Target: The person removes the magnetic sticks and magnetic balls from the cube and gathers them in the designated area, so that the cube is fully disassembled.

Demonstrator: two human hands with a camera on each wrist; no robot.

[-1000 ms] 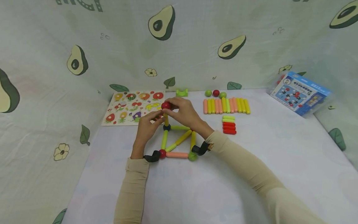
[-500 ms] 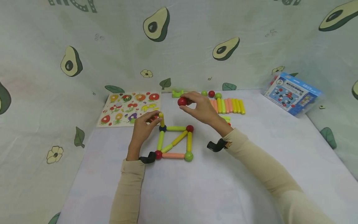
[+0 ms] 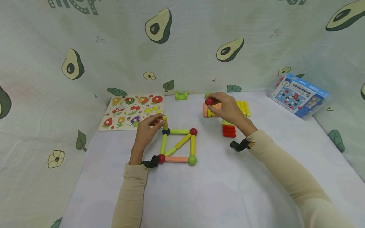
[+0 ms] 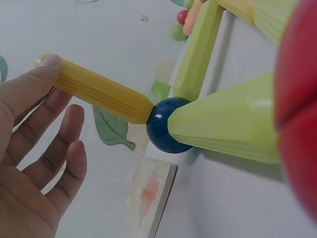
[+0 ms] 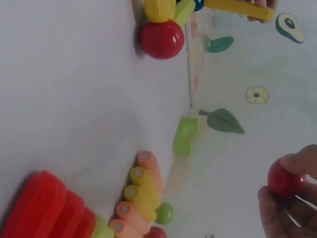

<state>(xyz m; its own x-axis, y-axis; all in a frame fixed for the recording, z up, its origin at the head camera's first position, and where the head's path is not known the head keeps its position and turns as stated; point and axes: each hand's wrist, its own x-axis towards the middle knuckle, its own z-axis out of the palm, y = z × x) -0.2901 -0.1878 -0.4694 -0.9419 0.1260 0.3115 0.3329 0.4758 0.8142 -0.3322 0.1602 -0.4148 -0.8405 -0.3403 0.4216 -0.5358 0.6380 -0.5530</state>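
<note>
The left hand (image 3: 145, 133) pinches the top of an upright yellow rod (image 4: 101, 91) between thumb and finger. That rod's lower end meets a dark blue ball (image 4: 166, 125), a corner of a flat four-sided frame of rods with a diagonal. Its other corners are a red ball (image 3: 193, 131), a green ball (image 3: 192, 160) and a red ball (image 3: 161, 158) beside the left wrist. Held between the right thumb and fingers is a loose red ball (image 5: 286, 178); the right hand (image 3: 229, 109) is raised over the row of rods (image 3: 205, 110).
Short red rods (image 3: 229, 131) lie stacked below the row, partly under the right forearm. A fruit picture board (image 3: 119, 109) lies at the back left, a green piece (image 3: 181, 96) by the wall, and a blue box (image 3: 299, 95) at the back right.
The right hand has taken the red ball off the top of the upright rod and carried it right, to the row of rods. The left hand still holds the rod.
</note>
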